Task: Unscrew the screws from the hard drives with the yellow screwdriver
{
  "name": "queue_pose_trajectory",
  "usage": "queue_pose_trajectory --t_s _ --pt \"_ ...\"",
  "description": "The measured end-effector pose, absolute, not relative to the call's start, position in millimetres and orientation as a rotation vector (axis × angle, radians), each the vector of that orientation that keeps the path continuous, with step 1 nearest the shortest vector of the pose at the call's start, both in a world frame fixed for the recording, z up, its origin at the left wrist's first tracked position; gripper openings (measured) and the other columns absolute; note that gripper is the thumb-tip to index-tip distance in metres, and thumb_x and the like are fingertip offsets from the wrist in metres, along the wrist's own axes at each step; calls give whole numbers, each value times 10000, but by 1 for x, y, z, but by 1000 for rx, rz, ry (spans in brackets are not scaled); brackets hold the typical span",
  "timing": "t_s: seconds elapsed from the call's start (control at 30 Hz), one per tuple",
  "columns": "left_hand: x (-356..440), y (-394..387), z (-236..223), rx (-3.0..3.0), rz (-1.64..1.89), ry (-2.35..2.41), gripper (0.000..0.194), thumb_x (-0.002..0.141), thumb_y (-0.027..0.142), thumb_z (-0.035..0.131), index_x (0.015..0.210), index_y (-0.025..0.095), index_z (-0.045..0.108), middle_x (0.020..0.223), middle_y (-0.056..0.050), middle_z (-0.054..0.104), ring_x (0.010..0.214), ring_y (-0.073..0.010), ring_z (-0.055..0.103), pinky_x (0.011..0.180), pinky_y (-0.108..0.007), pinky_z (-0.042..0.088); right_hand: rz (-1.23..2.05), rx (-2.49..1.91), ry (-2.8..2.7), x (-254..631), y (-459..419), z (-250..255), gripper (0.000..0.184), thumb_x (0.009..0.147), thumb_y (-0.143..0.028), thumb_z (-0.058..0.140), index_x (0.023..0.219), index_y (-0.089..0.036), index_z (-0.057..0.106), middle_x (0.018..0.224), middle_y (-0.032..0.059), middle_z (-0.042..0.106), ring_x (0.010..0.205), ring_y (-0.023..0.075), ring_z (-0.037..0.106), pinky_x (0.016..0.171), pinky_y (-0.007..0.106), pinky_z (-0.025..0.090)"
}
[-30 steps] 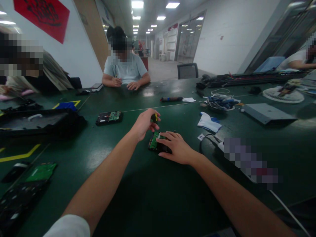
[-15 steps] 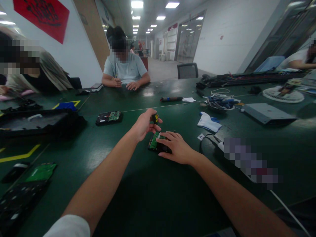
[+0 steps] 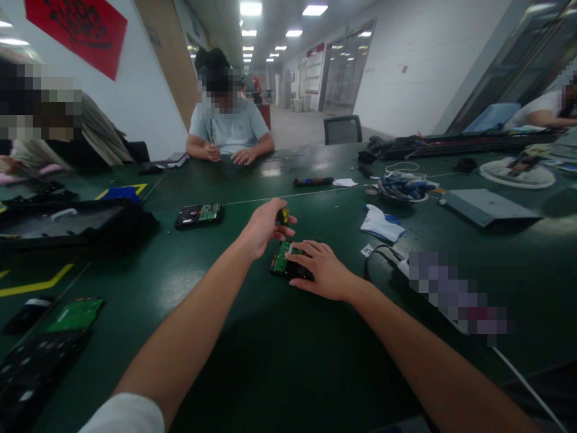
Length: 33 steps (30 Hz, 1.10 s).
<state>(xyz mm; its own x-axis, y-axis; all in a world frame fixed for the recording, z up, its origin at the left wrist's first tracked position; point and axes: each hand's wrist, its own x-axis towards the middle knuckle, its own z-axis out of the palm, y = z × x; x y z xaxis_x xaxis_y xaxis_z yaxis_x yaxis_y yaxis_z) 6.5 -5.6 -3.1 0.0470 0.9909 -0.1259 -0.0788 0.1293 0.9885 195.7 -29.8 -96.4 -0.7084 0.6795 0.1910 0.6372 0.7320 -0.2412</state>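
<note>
In the middle of the head view, a hard drive [image 3: 280,258] lies flat on the dark green table [image 3: 270,349], its green circuit board facing up. My right hand [image 3: 327,270] rests over its right part, thumb along the near edge and fingers across the top, gripping it. Above the drive's far left side, my left hand [image 3: 265,227] is closed around a screwdriver [image 3: 283,215] with a black and yellow handle. The hand hides most of the handle, and I cannot make out the tip.
Another hard drive [image 3: 199,216] lies further left, with a third [image 3: 49,349] at the near left. A black tray [image 3: 67,225] stands left. Rightward are a white-blue glove [image 3: 381,224], a power strip [image 3: 451,294], a bowl [image 3: 403,189] and a metal box [image 3: 491,206]. A person [image 3: 229,126] sits opposite.
The yellow marking on the screwdriver handle looks slightly turned in my left hand. My right hand and the hard drive stay where they were.
</note>
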Motion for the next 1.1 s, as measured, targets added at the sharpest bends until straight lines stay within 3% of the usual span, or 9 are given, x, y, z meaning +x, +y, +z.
queue_pose_trajectory --t_s 0.13,0.33,0.53,0.77,1.1 --pt "6 -8 -1 1168 1172 1235 203 918 342 568 876 155 634 850 -55 672 511 -104 628 437 -210 390 244 -1043 -2669 195 -30 -96 639 951 -548 689 1508 -257 577 1613 141 476 1474 424 406 1180 639 340" --pt "6 -7 -4 1107 1069 1163 193 908 373 569 906 180 573 913 -96 733 495 -148 648 434 -254 432 235 -1033 -2658 196 -30 -97 632 944 -543 695 1506 -278 580 1595 140 493 1473 419 411 1178 641 342" --pt "5 -8 -1 1184 1174 1232 156 881 324 585 837 174 594 835 -59 683 512 -120 631 442 -228 400 233 -1037 -2663 196 -29 -97 641 948 -552 690 1508 -261 575 1609 140 482 1477 420 408 1185 640 337" --pt "6 -10 0 1115 1004 1113 162 847 313 602 900 161 616 908 -99 739 501 -140 638 443 -252 436 216 -1040 -2668 195 -29 -99 638 944 -549 700 1505 -270 578 1598 132 489 1471 412 411 1177 624 348" --pt "2 -6 0 1120 1205 1259 229 868 328 573 874 138 700 860 -72 688 528 -105 609 447 -224 395 242 -1048 -2671 196 -29 -97 651 945 -548 695 1514 -257 572 1614 133 477 1476 423 404 1183 621 342"
